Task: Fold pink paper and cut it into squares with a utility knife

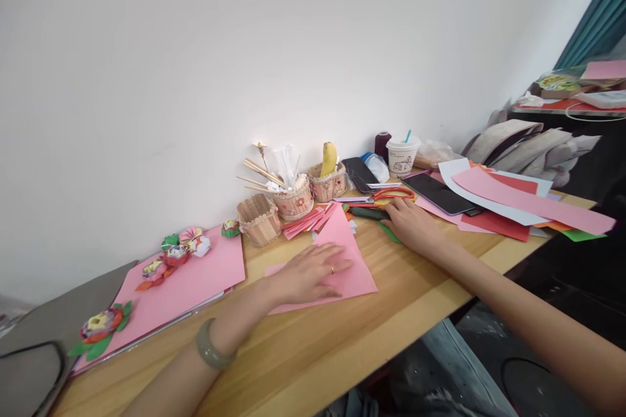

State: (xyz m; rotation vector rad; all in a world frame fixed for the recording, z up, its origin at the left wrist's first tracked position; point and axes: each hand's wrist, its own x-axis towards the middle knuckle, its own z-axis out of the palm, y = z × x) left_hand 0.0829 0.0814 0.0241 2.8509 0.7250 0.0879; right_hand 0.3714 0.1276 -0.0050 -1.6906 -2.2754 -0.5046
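My left hand (310, 270) lies spread over a folded pink sheet (355, 267), its palm down and fingers apart. The sheet rises to a point at the back, beside a fan of pink and red paper strips (308, 220). To the right, my right hand (408, 221) reaches to a dark green object (369, 213), perhaps a tool handle, with its fingertips at the object's end; whether they grip it is hard to see. Scissors with orange-red handles (394, 193) lie just behind that hand.
Wooden baskets (259, 220) line the wall, one holding sticks, another a banana (329, 159). A lidded cup (402, 156), phones (435, 193) and loose coloured paper (533, 202) are at right. Paper flowers (100, 326) rest on pink sheets (195, 283) at left.
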